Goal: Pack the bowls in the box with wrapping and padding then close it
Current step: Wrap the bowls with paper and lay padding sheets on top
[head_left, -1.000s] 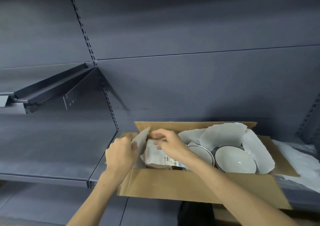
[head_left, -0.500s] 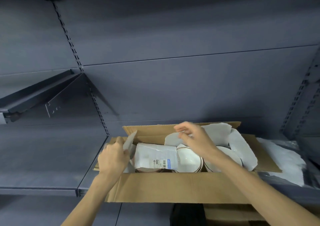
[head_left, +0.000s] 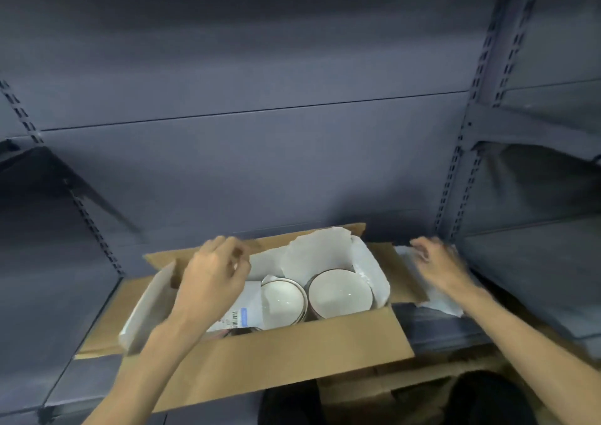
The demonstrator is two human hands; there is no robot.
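The left hand (head_left: 211, 281) hovers loosely open over the box (head_left: 276, 356); the right hand (head_left: 439, 265), fingers spread, rests on white paper (head_left: 439, 301) at frame right.

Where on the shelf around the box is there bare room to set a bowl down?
Bare patches: the shelf left of the cardboard box, and the next bay, beyond the upright, past the right hand. Crowded: inside the box, two bowls, padding and the left hand; loose wrapping sheets lie right of the box.

Open cardboard box (head_left: 276, 356) holds two upright white bowls (head_left: 340, 293) amid white wrapping paper (head_left: 317, 254)
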